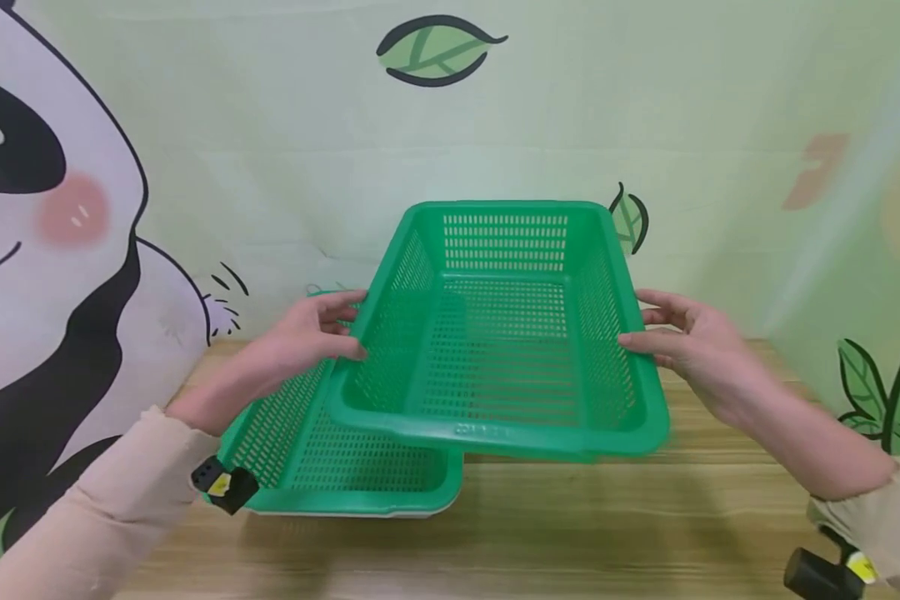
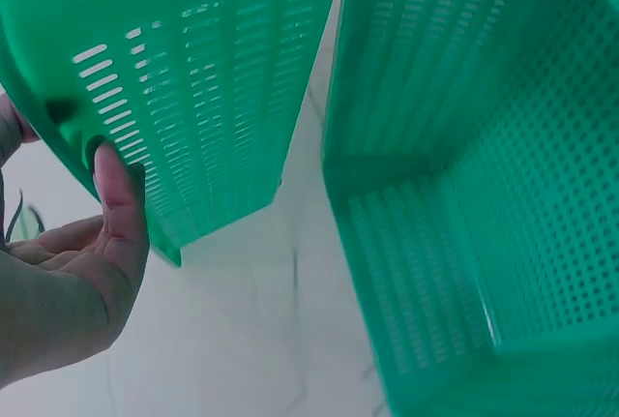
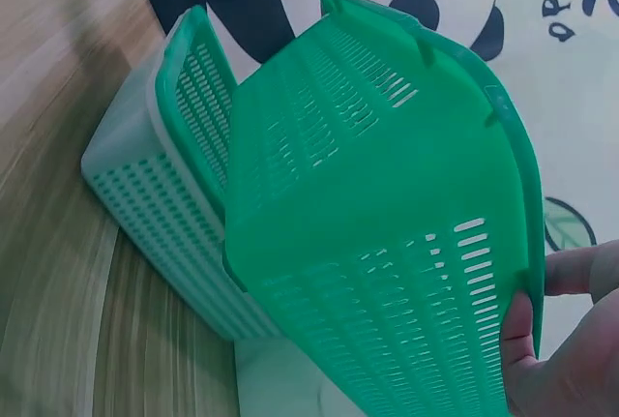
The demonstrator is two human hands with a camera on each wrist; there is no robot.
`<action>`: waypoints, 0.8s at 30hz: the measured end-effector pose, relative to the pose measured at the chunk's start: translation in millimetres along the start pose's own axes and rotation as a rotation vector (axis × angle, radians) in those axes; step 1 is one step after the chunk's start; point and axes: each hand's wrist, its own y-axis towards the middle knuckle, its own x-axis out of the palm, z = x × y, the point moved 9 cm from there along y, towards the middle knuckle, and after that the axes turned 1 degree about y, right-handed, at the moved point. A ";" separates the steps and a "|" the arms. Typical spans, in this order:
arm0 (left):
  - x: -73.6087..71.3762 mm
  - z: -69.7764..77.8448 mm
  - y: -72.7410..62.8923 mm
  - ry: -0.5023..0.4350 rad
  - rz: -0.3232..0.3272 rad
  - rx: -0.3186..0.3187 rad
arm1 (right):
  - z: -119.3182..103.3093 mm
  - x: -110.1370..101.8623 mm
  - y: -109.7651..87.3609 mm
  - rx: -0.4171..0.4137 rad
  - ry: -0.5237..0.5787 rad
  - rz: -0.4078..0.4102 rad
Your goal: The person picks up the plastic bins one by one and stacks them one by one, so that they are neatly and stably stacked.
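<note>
While a green basket (image 1: 504, 333) hangs tilted above the counter (image 1: 562, 525), I see the left grip (image 1: 307, 329) pinching its rim at nine o'clock and the right grip (image 1: 693, 346) pinching it at three. Toward seven o'clock, partly beneath it, a second basket (image 1: 337, 500) sits nested in a white container (image 3: 160, 219).

Tilted green basket (image 3: 377, 214) in the grip of right fingers (image 3: 519, 332)

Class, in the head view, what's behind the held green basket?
A second green basket, table and printed backdrop. The held basket covers much of the second basket's right side, leaving it unclear.
</note>
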 end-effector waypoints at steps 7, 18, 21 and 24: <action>-23.3 -11.6 -12.2 0.096 -0.016 -0.021 | -17.1 24.9 2.9 -0.051 0.053 -0.045; -53.0 -28.8 -25.4 0.128 0.041 -0.029 | -26.8 62.9 11.9 -0.019 0.152 -0.075; -59.4 -32.1 -28.1 0.148 0.054 -0.027 | -27.2 70.2 15.4 -0.016 0.177 -0.079; -63.9 -35.5 -30.1 0.146 0.046 -0.019 | -27.9 76.8 17.7 -0.023 0.182 -0.090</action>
